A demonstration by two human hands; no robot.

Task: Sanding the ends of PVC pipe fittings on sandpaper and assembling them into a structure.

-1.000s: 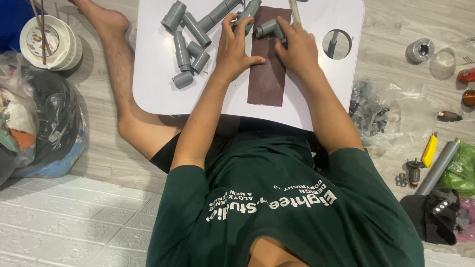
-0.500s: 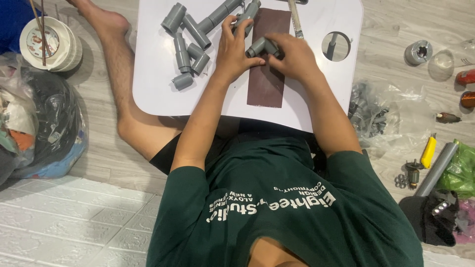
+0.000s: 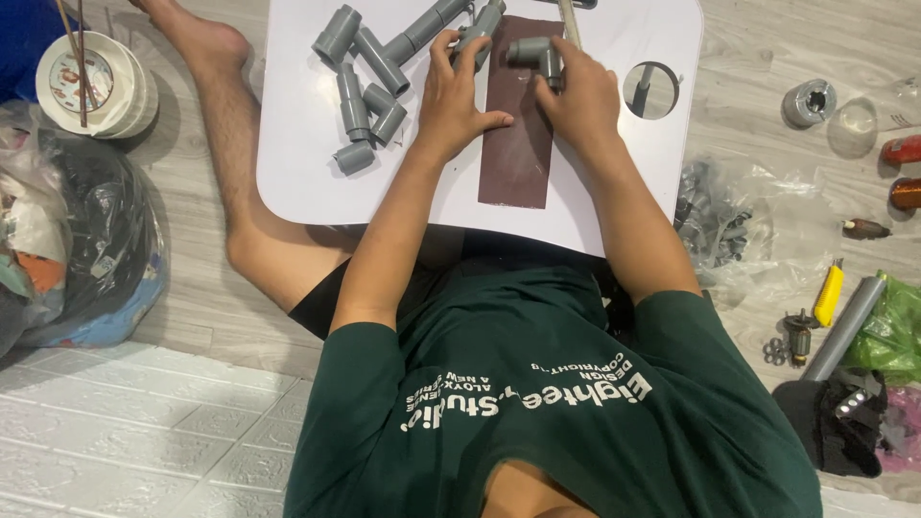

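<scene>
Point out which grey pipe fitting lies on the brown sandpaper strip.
The grey elbow fitting under the right hand; the other fittings lie on the white tabletop.

The surface [image 3: 307, 182] is smooth, glossy white plastic. At its far edge lie matt grey plastic pipe fittings [image 3: 369, 96]; the brown sandpaper sheet [image 3: 518, 144] at its middle looks rough and dull. The floor [image 3: 192, 307] is pale wood-grain planking.
</scene>
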